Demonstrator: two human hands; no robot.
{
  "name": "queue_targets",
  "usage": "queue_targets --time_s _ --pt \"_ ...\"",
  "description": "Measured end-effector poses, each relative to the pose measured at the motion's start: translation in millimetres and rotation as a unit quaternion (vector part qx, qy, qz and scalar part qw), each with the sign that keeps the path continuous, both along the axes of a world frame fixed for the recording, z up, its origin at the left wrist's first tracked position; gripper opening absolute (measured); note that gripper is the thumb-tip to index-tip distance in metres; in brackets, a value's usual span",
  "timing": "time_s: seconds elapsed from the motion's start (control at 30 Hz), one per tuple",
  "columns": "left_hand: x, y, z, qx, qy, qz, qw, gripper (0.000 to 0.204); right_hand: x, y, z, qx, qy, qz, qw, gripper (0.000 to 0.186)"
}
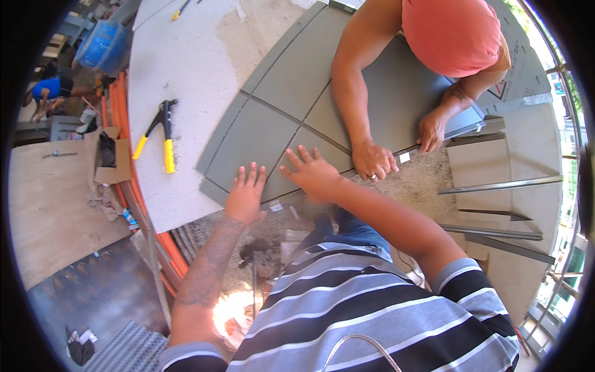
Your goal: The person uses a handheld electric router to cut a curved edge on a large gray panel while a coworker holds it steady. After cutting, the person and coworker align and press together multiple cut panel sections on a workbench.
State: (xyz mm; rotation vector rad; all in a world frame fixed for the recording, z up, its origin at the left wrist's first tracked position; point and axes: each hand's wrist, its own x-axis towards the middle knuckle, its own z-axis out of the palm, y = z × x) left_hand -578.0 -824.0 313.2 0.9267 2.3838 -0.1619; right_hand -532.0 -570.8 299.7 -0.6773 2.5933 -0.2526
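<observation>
A large grey panel, crossed by dark grooves, lies on a white work surface. My left hand rests on the panel's near left part, fingers spread. To its right my right hand lies on the same panel, fingers apart. Neither hand holds anything. Across from me a co-worker in a pink head covering leans over the panel. The co-worker's hands are at its near edge, by a small white tag; what their fingers grip is too small to tell.
A yellow-handled hand riveter lies left of the panel. Metal bars stick out at the right. Orange pipes run along the left, beside a cardboard box. Another person in blue is at far left, near a blue drum.
</observation>
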Motion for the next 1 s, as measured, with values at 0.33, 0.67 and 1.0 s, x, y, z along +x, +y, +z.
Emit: queue_targets --time_s 0.33,0.67,1.0 --pt "-4 17 12 -0.043 0.052 -0.045 0.997 0.144 15 -5 -19 -0.032 0.074 -0.063 0.995 0.097" --pt "-35 23 -20 0.003 -0.024 -0.149 0.989 0.160 70 -42 -35 -0.176 0.116 -0.273 0.939 0.073" --pt "-39 28 3 -0.031 -0.066 -0.169 0.983 0.158 59 -67 -75 -0.148 0.269 -0.339 0.889 0.054"
